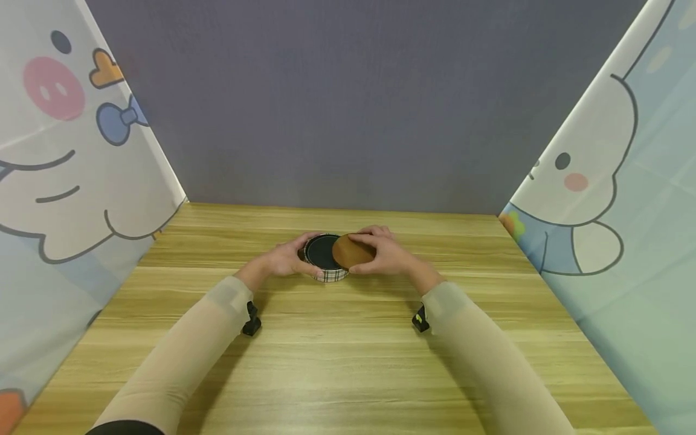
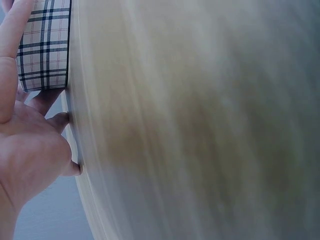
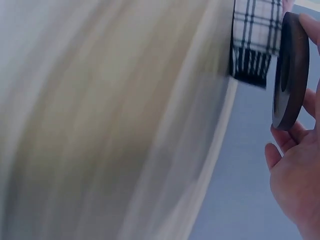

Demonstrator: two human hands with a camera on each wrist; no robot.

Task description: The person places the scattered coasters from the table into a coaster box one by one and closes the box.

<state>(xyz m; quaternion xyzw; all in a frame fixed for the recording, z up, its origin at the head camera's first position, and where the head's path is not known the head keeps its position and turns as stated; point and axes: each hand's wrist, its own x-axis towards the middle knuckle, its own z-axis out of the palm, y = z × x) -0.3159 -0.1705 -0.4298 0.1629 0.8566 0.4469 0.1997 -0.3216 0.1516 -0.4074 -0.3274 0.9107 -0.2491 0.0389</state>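
A low round box (image 1: pixel 333 276) with a black-and-white plaid side and a dark inside stands on the wooden table. My left hand (image 1: pixel 286 258) grips its left side, thumb at the front and fingers round the back. In the left wrist view the plaid wall (image 2: pixel 46 47) shows beside the thumb. My right hand (image 1: pixel 387 254) holds a round brown disc (image 1: pixel 350 251) by its edge, between thumb and fingers. From the head, the disc overlaps the right part of the box. In the right wrist view the disc (image 3: pixel 295 70) has a thick rim and sits close over the box's top.
Light wood-grain table (image 1: pixel 337 362) spreads under both arms. A dark grey panel (image 1: pixel 337 109) rises behind it. Cloths printed with cartoon animals hang at the left (image 1: pixel 70 145) and right (image 1: pixel 614 199). Small black devices (image 1: pixel 252 320) are strapped under both wrists.
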